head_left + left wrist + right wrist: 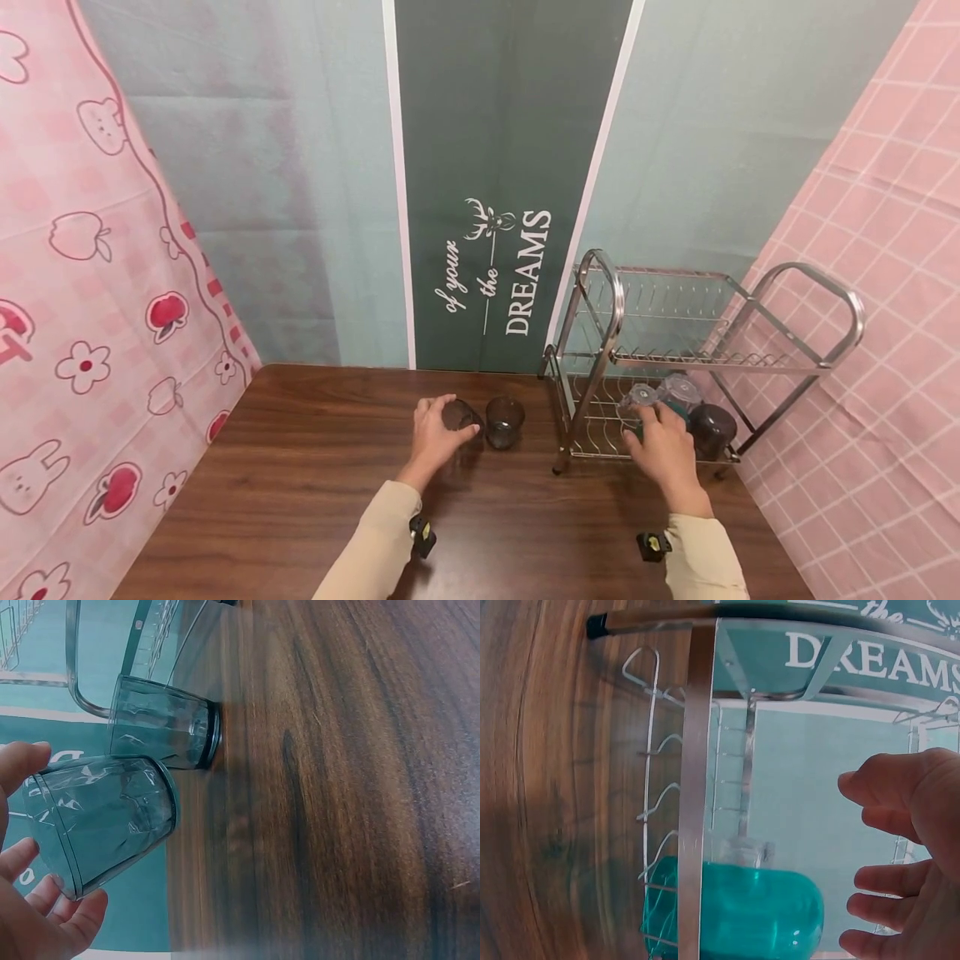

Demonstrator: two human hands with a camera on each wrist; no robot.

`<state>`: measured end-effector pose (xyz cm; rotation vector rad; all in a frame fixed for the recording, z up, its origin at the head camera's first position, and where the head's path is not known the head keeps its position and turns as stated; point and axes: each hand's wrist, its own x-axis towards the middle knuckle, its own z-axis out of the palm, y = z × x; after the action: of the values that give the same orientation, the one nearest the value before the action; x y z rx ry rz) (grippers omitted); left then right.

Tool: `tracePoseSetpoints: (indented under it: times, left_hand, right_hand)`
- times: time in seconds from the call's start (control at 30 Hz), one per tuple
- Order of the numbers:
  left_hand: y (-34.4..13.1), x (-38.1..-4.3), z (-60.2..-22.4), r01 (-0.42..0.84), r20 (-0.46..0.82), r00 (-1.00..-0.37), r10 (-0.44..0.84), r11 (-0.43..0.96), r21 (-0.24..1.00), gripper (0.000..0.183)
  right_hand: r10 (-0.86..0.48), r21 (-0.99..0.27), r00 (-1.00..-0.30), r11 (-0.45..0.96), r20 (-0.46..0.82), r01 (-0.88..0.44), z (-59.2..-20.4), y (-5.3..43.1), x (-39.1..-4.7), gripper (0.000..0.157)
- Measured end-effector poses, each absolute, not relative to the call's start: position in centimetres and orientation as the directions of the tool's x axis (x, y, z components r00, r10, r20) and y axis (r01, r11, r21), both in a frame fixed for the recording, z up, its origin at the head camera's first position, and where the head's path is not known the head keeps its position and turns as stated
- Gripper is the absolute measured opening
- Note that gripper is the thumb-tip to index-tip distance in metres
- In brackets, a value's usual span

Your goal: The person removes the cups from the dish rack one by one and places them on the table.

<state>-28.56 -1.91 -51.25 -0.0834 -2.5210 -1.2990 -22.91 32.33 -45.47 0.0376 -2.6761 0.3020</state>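
The left hand (437, 435) grips a tilted glass (460, 415) near its rim, a second glass (504, 423) just to its right. The right hand (666, 450), fingers extended and holding nothing, is at the rack (712, 364) (a teal container (761, 911) near its fingers).

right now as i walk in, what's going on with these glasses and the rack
A person's left hand grips a glass near its rim, holding it tilted and apparently off the table. A second glass stands upright close by. The right hand is at the metal rack, its fingers spread and holding nothing, near a teal container. A dark cup sits on the rack's lower shelf too.
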Motion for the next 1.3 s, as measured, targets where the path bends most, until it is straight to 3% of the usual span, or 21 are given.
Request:
tracePoseSetpoints:
  times: [0.5, 1.3]
  left_hand:
    - [-1.6, -29.7, -51.4, 0.204, 0.305, -0.952, -0.040, 0.660, 0.723, 0.064]
    - [-0.8, -30.7, -52.9, 0.231, 0.331, -0.944, -0.011, 0.693, 0.683, 0.057]
  right_hand:
    - [0.094, -0.233, -0.857, 0.972, 0.507, -0.031, -46.4, 34.8, -24.7, 0.043]
    - [0.222, -0.355, -0.904, 0.931, 0.366, 0.085, -46.9, 36.8, -26.3, 0.050]
